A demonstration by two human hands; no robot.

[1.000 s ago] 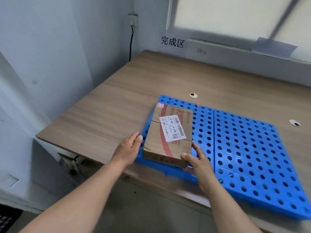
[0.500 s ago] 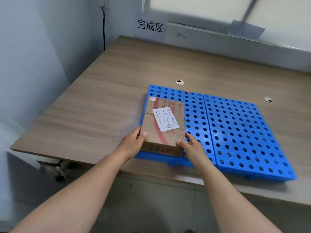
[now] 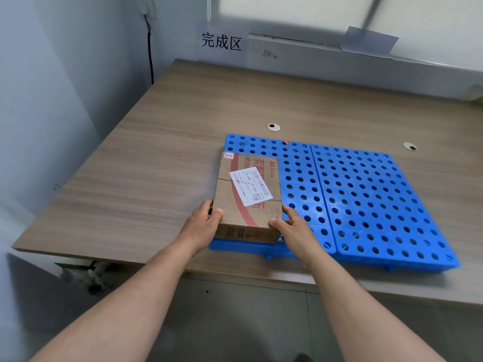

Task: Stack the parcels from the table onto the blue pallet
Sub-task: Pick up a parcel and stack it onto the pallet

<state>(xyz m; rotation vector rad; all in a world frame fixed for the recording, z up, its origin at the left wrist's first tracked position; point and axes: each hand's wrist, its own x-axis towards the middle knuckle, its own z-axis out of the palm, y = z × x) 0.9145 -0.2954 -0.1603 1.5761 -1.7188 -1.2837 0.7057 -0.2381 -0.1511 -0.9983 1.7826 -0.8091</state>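
The placing step is what is going on here: one cardboard parcel is lying flat on the blue pallet, filling the pallet's 7 o'clock corner, with its long side running from 6 toward 12 o'clock and its white shipping label facing up. The pallet itself is sitting on the wooden counter, toward the counter's 4 o'clock side.

Both hands are clamping the parcel at its near end. The left grip is wrapping the 7 o'clock corner, thumb lying on the top face and fingers going down the left side. The right grip is pinching the 5 o'clock corner in the same way, thumb on top and fingers against the right side.

The parcel's underside appears to be resting on the pallet, its left and near edges running about level with the pallet's edges, so the squaring-up seems nearly finished. This is looking like the first parcel of the stack, since the rest of the pallet is showing only its holes.

Next, both grips would be needing to let go without dragging the box out of line, then reaching for another parcel; none is showing in this view, so the person will likely be turning away. The free space at the parcel's 3 o'clock and 12 o'clock is the natural spot for the following one.
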